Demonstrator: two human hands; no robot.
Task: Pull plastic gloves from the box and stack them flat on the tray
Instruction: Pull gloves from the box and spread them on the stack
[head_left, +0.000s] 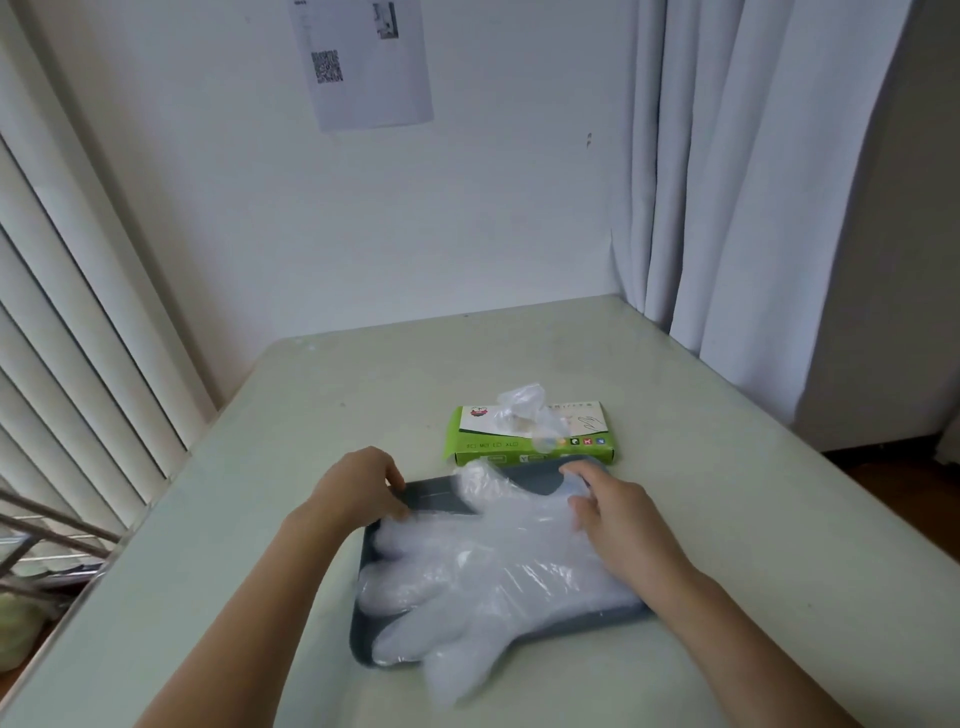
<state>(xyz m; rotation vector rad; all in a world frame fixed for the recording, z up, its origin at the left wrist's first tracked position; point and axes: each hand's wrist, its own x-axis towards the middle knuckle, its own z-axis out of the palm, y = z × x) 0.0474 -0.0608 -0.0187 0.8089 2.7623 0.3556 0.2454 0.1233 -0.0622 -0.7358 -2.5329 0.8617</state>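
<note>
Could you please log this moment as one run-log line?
clear plastic gloves: stacked on dark grey rectangular tray, tips overhanging near rim; left hand: at far-left rim; right hand: grips cuffs; green-and-white cardboard box: behind tray, glove protruding

The pale table (727, 519) carries a grey tray (364, 647) just before a green box (478, 431).

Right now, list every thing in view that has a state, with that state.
glove box: lying flat, opened on top.
loose glove: sticking up from glove box.
tray: lying flat, mostly covered.
gloves: spread flat on tray, one finger overhanging its near rim.
left hand: fingers curled at tray's far rim, grip unclear.
right hand: pinching the gloves' cuff end.
</note>
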